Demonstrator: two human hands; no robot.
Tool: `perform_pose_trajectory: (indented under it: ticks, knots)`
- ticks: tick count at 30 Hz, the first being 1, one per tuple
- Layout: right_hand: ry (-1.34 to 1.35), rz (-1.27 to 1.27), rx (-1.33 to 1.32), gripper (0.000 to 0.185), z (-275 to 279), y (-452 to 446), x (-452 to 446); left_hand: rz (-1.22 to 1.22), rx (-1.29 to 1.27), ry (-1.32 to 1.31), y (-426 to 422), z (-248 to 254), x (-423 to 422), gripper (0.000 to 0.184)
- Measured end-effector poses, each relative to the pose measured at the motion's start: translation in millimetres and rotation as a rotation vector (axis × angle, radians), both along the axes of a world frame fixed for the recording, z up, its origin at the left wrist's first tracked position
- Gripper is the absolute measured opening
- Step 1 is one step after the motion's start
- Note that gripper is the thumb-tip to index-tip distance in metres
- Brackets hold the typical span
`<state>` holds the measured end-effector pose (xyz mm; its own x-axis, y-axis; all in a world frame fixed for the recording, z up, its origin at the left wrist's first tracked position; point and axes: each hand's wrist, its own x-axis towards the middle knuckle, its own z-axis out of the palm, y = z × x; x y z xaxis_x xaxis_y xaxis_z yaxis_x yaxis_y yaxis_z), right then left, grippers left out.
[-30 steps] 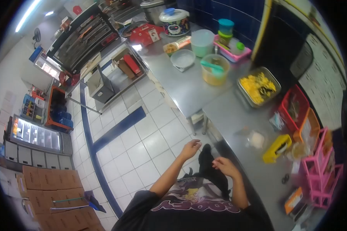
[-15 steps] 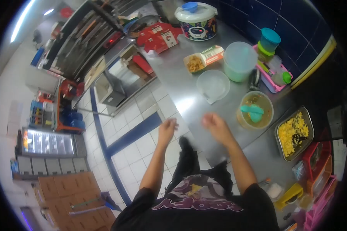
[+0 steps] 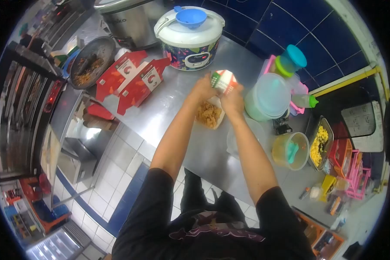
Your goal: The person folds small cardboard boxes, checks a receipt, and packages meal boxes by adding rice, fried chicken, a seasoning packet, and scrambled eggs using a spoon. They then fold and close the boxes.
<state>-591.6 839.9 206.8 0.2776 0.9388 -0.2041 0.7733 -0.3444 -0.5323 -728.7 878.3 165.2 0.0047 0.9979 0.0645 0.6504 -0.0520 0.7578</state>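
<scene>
An open food box [image 3: 209, 113] with brown food inside lies on the steel counter [image 3: 177, 143]. My left hand [image 3: 202, 89] and my right hand [image 3: 232, 100] both have their fingers closed on the box's printed lid [image 3: 224, 81], one at each side. The lid stands raised behind the food. Right of the box are a translucent lid [image 3: 247, 138] under my right forearm and a large tub [image 3: 268, 97] with a pale green base.
A floral rice cooker [image 3: 190, 39] stands behind my hands. Red cartons [image 3: 138, 82] and a pan of food [image 3: 92, 65] are at the left. A container with a turquoise scoop [image 3: 290, 151] and a yellow food tray [image 3: 320, 143] are at the right.
Both hands have moved forward over the counter and taken hold of the food box's lid. The view has swung left and closer to the cooker and red cartons.
</scene>
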Motion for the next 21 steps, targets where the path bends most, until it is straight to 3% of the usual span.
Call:
perform_pose_trajectory:
  ticks: [4, 6, 7, 9, 10, 13, 15, 17, 19, 21]
  knots:
    - [0.005, 0.059, 0.041, 0.067, -6, 8, -14, 0.011, -0.095, 0.084, -13, 20, -22, 0.072]
    - [0.291, 0.231, 0.062, 0.065, -15, 0, -5, 0.041, -0.077, 0.075, -33, 18, -44, 0.066]
    - [0.293, 0.219, 0.065, 0.065, -17, -6, -4, 0.027, -0.064, 0.069, -45, 18, -60, 0.061]
    - [0.399, 0.394, 0.136, 0.055, -24, -29, -4, -0.015, 0.163, -0.074, -78, 10, -90, 0.050]
    - [0.444, 0.421, 0.093, 0.052, -27, -38, -4, -0.027, 0.161, -0.068, -91, 8, -104, 0.050]
    - [0.245, 0.611, 0.086, 0.048, -22, -65, -11, -0.131, 0.131, -0.068, -133, -9, -142, 0.049]
    - [0.169, 0.680, -0.047, 0.047, -19, -88, -17, -0.283, 0.287, 0.176, -157, -22, -158, 0.053]
    - [0.071, 0.820, 0.161, 0.046, -33, -107, -19, -0.370, 0.330, 0.271, -177, -16, -163, 0.050]
    - [0.112, 0.744, 0.107, 0.055, -36, -125, -19, -0.465, 0.370, 0.360, -184, -9, -168, 0.048]
    - [0.239, 0.826, 0.259, 0.063, -45, -134, -15, -0.573, 0.342, 0.447, -187, 0, -167, 0.056]
